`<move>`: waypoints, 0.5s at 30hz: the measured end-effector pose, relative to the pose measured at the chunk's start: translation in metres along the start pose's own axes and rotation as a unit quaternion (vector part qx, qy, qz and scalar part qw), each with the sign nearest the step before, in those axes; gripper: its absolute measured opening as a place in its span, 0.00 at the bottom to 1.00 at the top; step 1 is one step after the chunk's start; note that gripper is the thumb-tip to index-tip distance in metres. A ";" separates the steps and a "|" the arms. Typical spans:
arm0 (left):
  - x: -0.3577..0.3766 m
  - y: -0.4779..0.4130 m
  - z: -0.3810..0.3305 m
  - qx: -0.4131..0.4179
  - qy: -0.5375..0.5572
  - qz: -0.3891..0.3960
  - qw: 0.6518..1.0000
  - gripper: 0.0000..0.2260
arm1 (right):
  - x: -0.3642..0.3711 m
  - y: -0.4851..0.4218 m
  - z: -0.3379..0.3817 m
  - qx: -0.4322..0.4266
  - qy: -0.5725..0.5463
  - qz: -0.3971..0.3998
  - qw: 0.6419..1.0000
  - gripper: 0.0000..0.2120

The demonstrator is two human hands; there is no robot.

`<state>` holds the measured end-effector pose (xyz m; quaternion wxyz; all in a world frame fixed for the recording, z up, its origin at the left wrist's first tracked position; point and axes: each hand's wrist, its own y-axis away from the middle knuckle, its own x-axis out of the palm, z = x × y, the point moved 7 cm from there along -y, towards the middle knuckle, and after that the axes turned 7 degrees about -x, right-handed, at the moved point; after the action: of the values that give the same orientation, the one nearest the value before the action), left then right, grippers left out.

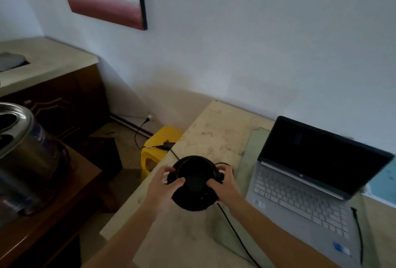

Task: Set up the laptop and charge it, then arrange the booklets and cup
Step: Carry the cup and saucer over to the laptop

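Against the pale table (pixel 210 134), the cup (pixel 196 178) looks round and black.

**Two-Handed Grip From Either Side**

The left forearm (pixel 128 231) and the right forearm (pixel 272 231) are stretched forward from the bottom edge and drawn together toward the middle of the view. The left hand (pixel 165 184) is set against the left side of the black cup (pixel 196 178), with its fingers curled round the far side and its thumb laid on the near rim. The right hand (pixel 225 184) is placed likewise on the right side, fingers wrapped behind, thumb at the front.
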<state>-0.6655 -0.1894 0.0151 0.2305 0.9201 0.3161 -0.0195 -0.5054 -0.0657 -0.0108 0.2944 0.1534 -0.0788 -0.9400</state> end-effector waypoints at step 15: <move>0.034 -0.272 -0.084 -0.019 -0.053 0.172 0.983 0.10 | -0.009 -0.208 0.014 0.087 -0.064 -0.208 0.972 0.17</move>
<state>-0.8078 0.0552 -0.0280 0.2643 0.9539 0.1406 -0.0218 -0.6128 0.1096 -0.0444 0.0723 0.1314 -0.1454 -0.9779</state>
